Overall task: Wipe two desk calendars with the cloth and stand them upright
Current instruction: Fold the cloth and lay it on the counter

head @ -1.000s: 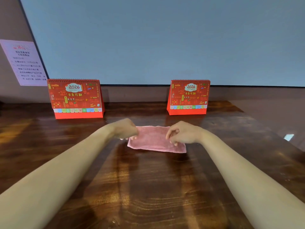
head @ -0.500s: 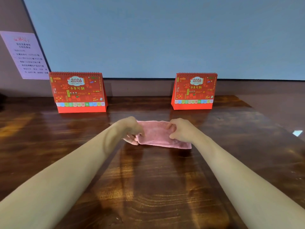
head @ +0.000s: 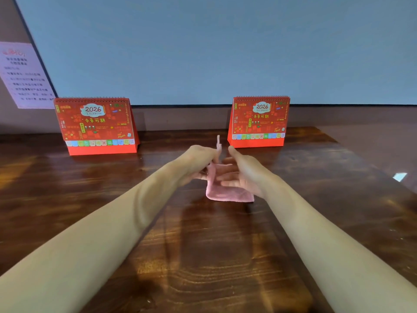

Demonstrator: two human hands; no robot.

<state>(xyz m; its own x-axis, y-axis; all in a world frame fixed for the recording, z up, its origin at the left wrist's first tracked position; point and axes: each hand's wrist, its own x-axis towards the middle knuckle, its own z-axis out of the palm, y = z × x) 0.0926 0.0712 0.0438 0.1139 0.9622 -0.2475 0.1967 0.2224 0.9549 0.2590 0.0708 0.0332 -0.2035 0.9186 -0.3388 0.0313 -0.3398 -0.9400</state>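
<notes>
Pink cloth lies at the middle of the tabletop, with its left part raised off the wood. The left hand pinches that raised part, and a strip of cloth stands above the knuckles. The right hand is spread, fingers straight against the cloth and thumb up. Two red 2026 calendars stand upright along the far edge: the left calendar toward the far-left corner, the right calendar right of centre. A printed notice hangs on the wall at left.
</notes>
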